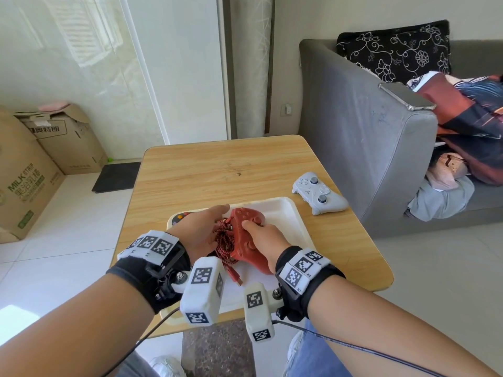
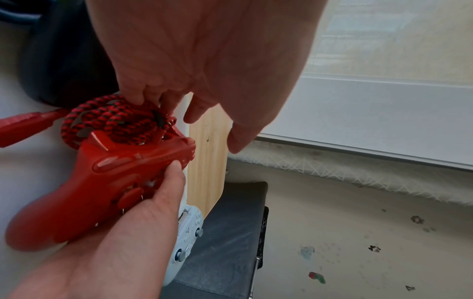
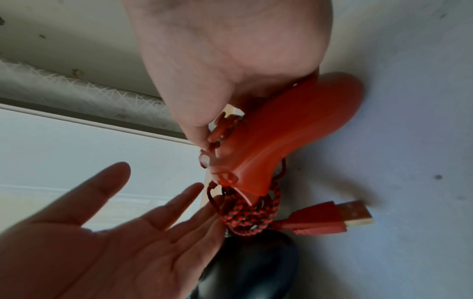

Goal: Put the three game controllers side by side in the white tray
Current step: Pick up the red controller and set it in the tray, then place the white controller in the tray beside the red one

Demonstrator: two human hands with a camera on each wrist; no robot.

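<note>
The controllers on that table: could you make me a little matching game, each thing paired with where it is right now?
Things:
1. red controller
2. grey controller
3. black controller
4. phone

Places:
A. on the sofa arm
B. on the wooden table, outside the white tray
C. in the tray, gripped by the right hand
D. in the tray, mostly hidden under the left hand

Pairs: 1-C, 2-B, 3-D, 4-A
</note>
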